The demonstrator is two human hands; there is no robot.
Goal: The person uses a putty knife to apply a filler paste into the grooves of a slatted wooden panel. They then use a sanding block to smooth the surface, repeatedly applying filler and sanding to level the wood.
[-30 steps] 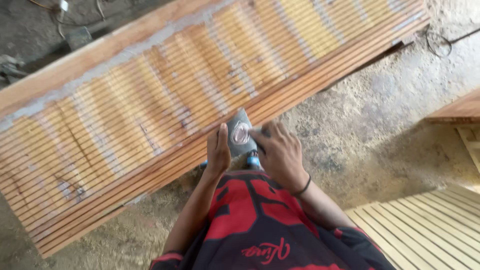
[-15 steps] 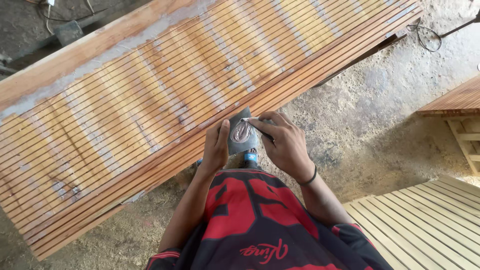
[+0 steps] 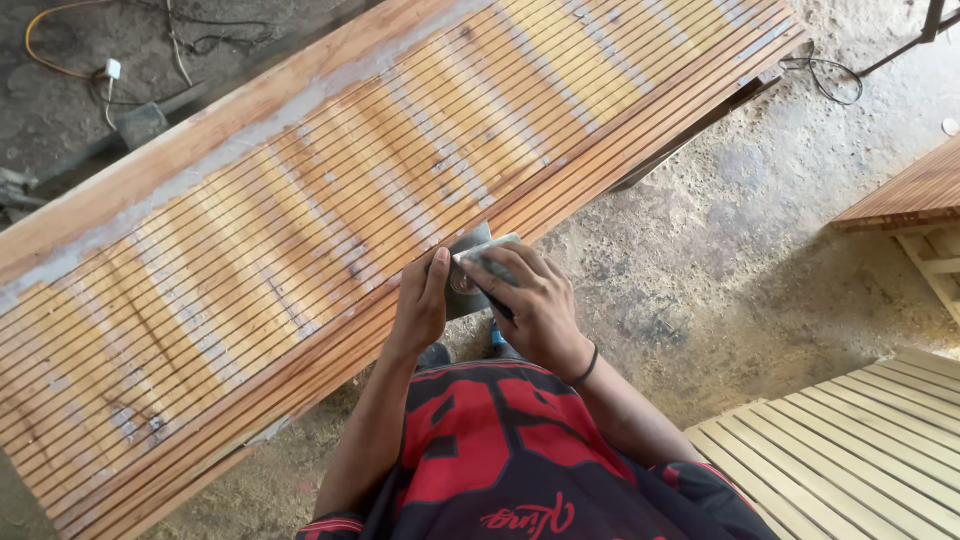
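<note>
A long slatted wooden panel (image 3: pixel 300 220) runs diagonally across the view, its slats streaked with pale filler. At its near edge both hands grip a small grey tool with a round metal part (image 3: pixel 466 270). My left hand (image 3: pixel 421 305) wraps the tool's left side. My right hand (image 3: pixel 530 305) covers its top and right side, fingers curled over it; a dark band circles that wrist. Most of the tool is hidden under the fingers. Below the hands is my red and black shirt (image 3: pixel 500 450).
The floor is rough dusty concrete (image 3: pixel 720 230). A pale slatted panel (image 3: pixel 860 440) lies at lower right, and another wooden piece (image 3: pixel 910 200) at right. Cables and a white plug (image 3: pixel 110 70) lie at top left, a black cable (image 3: pixel 820 75) at top right.
The view has shifted slightly, and both hands with the tool sit a little lower against the panel's near edge. My right fingers now curl further over the tool's top.
</note>
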